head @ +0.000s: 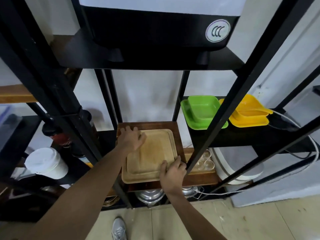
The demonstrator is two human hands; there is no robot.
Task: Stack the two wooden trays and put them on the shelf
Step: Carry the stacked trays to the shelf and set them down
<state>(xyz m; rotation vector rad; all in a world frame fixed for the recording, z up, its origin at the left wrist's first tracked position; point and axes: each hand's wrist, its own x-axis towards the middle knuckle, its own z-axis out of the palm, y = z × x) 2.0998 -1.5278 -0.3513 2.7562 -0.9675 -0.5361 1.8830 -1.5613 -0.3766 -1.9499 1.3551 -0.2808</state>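
Wooden trays lie mid-frame on the dark wood shelf, L hand flat at far-left corner, R hand gripping near-right edge w/ fingers.

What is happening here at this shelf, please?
A person is setting the wooden trays on a dark wooden shelf of a black metal rack. The left hand lies on the far left corner of the top tray, and the right hand holds its near right corner. The trays lie flat on the shelf, their front edge slightly over it. Small glasses stand just to the right, and green dishes and yellow dishes sit on a higher shelf.
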